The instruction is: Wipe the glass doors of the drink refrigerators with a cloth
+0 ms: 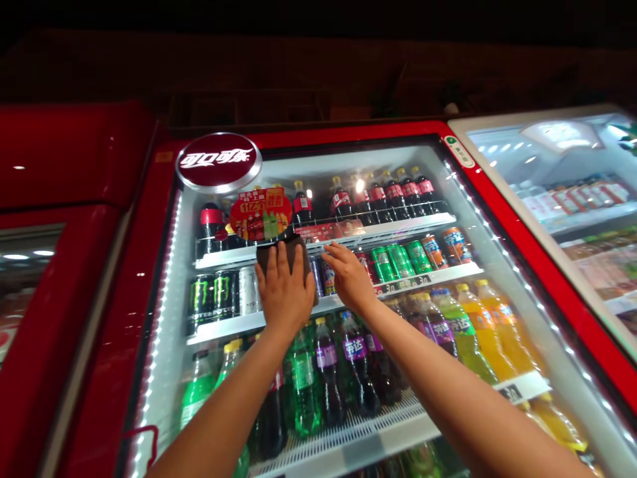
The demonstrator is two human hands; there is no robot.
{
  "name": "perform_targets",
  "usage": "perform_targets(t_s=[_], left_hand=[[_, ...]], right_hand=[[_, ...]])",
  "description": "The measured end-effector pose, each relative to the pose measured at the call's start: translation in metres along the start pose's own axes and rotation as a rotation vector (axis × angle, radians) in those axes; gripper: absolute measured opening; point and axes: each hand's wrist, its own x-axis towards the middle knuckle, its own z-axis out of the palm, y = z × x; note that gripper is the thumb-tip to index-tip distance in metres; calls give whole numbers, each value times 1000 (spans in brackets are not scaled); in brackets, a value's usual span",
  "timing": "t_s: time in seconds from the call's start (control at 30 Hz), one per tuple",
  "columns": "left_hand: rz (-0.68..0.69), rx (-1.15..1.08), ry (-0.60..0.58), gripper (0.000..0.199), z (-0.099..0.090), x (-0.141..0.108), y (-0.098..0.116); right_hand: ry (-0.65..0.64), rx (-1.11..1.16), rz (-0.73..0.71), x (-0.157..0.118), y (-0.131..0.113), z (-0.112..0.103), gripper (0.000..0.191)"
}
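Observation:
My left hand [286, 285] lies flat, fingers stretched out, on a dark brown cloth [312, 269] against the glass door of a red-framed drinks fridge. Part of the cloth shows above and beside the fingers; the rest is under the hand. To its right is my right hand [352, 277], with fingers extended and nothing in them. It is at the glass, though I cannot tell whether it touches. Just above the cloth, a round red promotional sticker [261, 214] sits on the door. Behind the glass stand cola bottles [343, 201] and green cans [399, 259].
A round cola sign [219, 161] marks the door's upper left. Purple-labelled bottles [355, 348] and orange drink bottles [502, 318] fill a lower shelf. Another red fridge [64, 159] stands at the left, and a pale-framed fridge [527, 199] at the right. A red handle-like loop [154, 438] shows lower left.

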Motion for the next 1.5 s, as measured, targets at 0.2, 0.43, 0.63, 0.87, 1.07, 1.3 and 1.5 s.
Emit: perform_targets(t_s=[0.2, 0.43, 0.63, 0.87, 1.07, 1.3, 1.5], left_hand=[[121, 55, -142, 62, -12, 46, -13], [-62, 77, -87, 61, -21, 6, -22], [118, 105, -132, 59, -19, 19, -19], [-112, 108, -33, 60, -28, 20, -58], [24, 114, -52, 58, -20, -3, -37], [-63, 109, -53, 60, -29, 30, -78], [-63, 128, -40, 58, -31, -32, -76]], right_hand=[[-25, -54, -7, 0, -1, 0, 54], [-34, -113, -10, 1, -2, 2, 51], [-33, -108, -4, 2, -4, -1, 50], [-5, -77, -6, 0, -2, 1, 52], [-15, -62, -19, -1, -1, 0, 51], [2, -129, -57, -4, -1, 1, 49], [-153, -195, -226, -5, -16, -5, 44]])
